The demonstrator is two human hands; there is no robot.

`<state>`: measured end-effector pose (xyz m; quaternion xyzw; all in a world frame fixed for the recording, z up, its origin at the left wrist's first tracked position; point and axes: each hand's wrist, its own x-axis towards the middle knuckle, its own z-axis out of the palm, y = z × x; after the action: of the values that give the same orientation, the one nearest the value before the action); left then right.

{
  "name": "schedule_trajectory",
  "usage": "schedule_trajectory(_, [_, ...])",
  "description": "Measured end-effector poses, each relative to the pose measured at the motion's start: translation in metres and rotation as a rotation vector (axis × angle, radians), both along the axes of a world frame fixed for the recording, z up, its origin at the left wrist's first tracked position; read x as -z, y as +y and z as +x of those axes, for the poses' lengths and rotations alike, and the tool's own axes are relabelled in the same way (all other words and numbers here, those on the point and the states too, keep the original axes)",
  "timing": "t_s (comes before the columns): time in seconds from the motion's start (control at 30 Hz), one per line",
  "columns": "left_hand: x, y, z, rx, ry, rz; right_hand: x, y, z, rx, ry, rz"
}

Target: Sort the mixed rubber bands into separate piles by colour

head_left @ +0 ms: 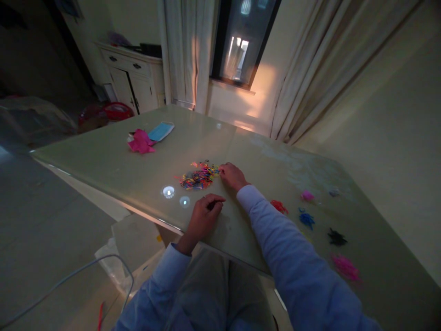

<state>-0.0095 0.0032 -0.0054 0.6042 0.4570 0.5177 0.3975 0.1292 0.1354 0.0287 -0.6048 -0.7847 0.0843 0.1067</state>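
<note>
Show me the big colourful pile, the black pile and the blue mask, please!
Colourful pile (pixel 198 179): head view, on the middle of the heap.
Black pile (pixel 337 237): head view, on its centre.
Blue mask (pixel 161 132): head view, on its flat blue front.

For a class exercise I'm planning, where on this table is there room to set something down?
Bare: the table left of the crumpled pink item, and between the blue mask and mixed pile. Crowded: around that pile, with right hand and left hand close, and the right side, with a blue cluster and a black cluster.
</note>
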Motion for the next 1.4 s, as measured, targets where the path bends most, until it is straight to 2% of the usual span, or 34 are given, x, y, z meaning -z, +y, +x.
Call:
schedule_trajectory(0.2, [-0.002,0.000,-0.001,-0.002,0.002,-0.023,0.007,0.000,-0.001,0.020,0.037,0.003])
schedule_trajectory(0.4, [0.002,0.002,-0.001,-0.003,-0.004,-0.044,0.007,-0.015,0.004,0.040,0.245,0.058])
schedule_trajectory(0.63, [0.002,0.002,-0.002,-0.015,0.006,-0.038,0.000,-0.065,0.018,0.097,0.591,0.044])
schedule_trajectory(0.83, [-0.002,-0.001,-0.003,-0.022,0.011,-0.055,-0.012,-0.123,0.038,0.168,1.036,0.052])
schedule_trajectory(0.93, [-0.002,-0.001,-0.004,-0.027,0.031,-0.053,-0.012,-0.148,0.050,0.160,1.047,0.130])
schedule_trajectory(1.07, [-0.003,-0.001,-0.004,-0.046,0.046,-0.057,-0.009,-0.174,0.065,0.131,0.938,0.220])
schedule_trajectory(1.17, [-0.004,-0.002,-0.004,-0.056,0.061,-0.074,-0.007,-0.190,0.074,0.126,0.892,0.252])
schedule_trajectory(1.4, [-0.008,-0.004,-0.005,-0.066,0.094,-0.073,-0.010,-0.218,0.090,0.181,0.939,0.319])
